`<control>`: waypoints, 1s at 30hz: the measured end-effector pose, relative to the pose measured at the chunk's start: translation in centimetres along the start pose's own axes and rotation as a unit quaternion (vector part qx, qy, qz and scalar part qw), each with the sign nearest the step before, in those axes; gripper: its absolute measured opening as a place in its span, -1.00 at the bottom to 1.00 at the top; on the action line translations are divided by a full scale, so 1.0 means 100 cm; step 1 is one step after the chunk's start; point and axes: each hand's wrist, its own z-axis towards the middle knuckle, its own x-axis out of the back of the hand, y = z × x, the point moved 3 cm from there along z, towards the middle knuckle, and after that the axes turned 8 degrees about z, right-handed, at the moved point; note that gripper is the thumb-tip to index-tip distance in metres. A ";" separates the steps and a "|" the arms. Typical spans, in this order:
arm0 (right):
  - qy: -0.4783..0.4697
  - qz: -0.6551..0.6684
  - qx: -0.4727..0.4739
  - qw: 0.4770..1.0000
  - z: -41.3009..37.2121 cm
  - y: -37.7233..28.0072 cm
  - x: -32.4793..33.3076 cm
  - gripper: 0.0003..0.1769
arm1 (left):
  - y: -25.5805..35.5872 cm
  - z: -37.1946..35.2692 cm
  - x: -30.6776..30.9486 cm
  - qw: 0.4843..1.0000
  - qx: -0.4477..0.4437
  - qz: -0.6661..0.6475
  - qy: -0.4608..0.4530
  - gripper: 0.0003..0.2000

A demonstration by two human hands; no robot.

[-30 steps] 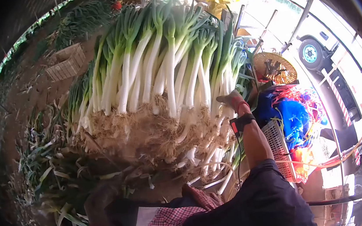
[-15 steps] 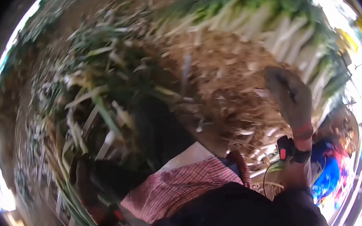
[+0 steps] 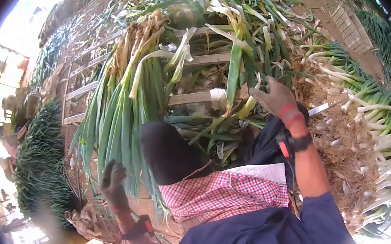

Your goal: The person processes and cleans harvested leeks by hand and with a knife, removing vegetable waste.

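My left hand [image 3: 112,182], gloved, is held low at the left with its fingers apart and nothing in them, beside the hanging green leaves of a leek bundle [image 3: 119,103]. That bundle lies over a wooden slatted frame [image 3: 198,60], root ends at the far side. My right hand [image 3: 277,98], also gloved, is over my right knee with thumb and fingers spread. Its fingertips overlap a pale yellow-green leek stalk [image 3: 247,108]. Right of that knee a knife [image 3: 329,103] with a wooden handle lies by a heap of trimmed roots [image 3: 344,154].
Trimmed leeks with white stems [image 3: 386,142] are lined up along the right side. Loose leaves [image 3: 259,5] cover the frame's far end. A dark green leek pile [image 3: 42,162] stands at the left, with a person [image 3: 11,141] beyond it. A slatted crate [image 3: 351,29] lies far right.
My view has swung from the root heap and trimmed leeks to the slatted frame and leek bundle. My right hand, curled before over the root heap, now is spread by the leek stalk.
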 end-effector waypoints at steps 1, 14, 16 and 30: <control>-0.017 -0.031 -0.050 0.998 0.026 0.013 -0.015 0.04 | 0.023 0.006 -0.009 0.999 -0.032 0.004 -0.008 -0.59; 0.025 0.113 -0.078 0.990 0.081 0.055 -0.115 -0.42 | 0.060 0.215 -0.328 0.829 -0.222 0.489 -0.155 -0.17; 0.086 0.018 -0.062 0.994 0.092 0.093 -0.122 -0.59 | 0.026 0.236 -0.352 0.792 -0.230 0.557 -0.101 -0.07; -0.255 0.436 -0.050 0.862 0.105 -0.018 -0.154 -0.71 | 0.054 0.174 -0.352 0.738 -0.190 0.484 -0.431 -0.69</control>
